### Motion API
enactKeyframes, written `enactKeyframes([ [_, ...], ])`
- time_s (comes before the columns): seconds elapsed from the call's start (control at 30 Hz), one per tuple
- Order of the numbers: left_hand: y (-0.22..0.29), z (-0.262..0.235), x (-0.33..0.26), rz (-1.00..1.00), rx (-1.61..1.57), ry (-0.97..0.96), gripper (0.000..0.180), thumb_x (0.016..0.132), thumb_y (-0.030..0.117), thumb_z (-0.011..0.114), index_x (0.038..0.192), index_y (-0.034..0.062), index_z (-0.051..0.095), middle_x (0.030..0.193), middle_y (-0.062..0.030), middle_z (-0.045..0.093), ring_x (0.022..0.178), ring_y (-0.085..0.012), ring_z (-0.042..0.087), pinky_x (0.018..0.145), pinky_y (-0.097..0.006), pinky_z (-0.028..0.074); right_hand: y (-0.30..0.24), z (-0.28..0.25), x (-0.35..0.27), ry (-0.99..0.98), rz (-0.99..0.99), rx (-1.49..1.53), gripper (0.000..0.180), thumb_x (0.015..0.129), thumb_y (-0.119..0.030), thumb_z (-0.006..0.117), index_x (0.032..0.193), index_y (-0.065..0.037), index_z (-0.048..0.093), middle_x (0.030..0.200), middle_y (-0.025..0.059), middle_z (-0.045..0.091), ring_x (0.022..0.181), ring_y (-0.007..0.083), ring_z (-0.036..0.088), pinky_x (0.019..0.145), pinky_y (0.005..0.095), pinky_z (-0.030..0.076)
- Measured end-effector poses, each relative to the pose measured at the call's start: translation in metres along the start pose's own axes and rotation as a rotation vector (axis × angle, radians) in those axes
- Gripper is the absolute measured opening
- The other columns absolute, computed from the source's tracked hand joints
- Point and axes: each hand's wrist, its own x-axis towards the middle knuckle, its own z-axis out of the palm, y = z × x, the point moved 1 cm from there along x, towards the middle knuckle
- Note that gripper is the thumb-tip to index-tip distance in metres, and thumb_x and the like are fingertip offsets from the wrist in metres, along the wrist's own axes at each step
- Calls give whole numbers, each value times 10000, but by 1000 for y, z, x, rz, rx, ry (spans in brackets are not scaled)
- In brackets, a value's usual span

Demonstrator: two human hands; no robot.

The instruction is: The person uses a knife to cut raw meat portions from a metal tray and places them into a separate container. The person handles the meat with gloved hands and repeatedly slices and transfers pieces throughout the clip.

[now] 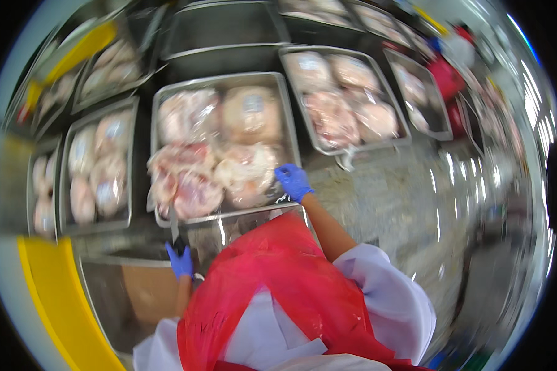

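In front of me is a metal tray (289, 117) with several plastic-wrapped pieces of meat. Low at the tray's left side, my left hand (181, 261), in a blue glove, is closed round the black handle of a knife (174, 224); its blade points away from me, beside the near rim. My right hand (294, 182), also blue-gloved, is at the tray's right rim with curled fingers, beside a pale wrapped piece of meat (247, 176). What those fingers hold, if anything, is hidden. Redder wrapped meat (189, 185) lies at the near left, overlapping the rim.
More meat-filled trays stand left, such as one tray (132, 161), and right, such as another tray (404, 127). A dark metal bin (220, 28) is beyond. Lower left are a yellow panel (56, 297) and a bin with brown board (148, 294). Another person (458, 52) is far right.
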Motion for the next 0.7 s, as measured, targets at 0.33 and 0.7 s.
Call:
enactKeyframes([
  [0.33, 159, -77, 1, -264, 444, -110, 445, 994, 391, 554, 1425, 293, 597, 1216, -188, 708, 1108, -411, 673, 945, -502, 544, -58, 122, 90, -496, -349, -24, 322, 920, -312, 752, 1076, -31, 735, 1037, 165, 731, 910, 279, 718, 850, 376, 561],
  [0.7, 183, -96, 84, -255, 644, -234, 318, 965, 346, 586, 1092, 124, 775, 1098, -172, 745, 1021, -428, 702, 900, -505, 574, -139, 282, 100, -644, -848, -636, 786, 875, -580, 652, 1519, -163, 487, 1575, 215, 412, 1454, 413, 383, 1141, 611, 347],
])
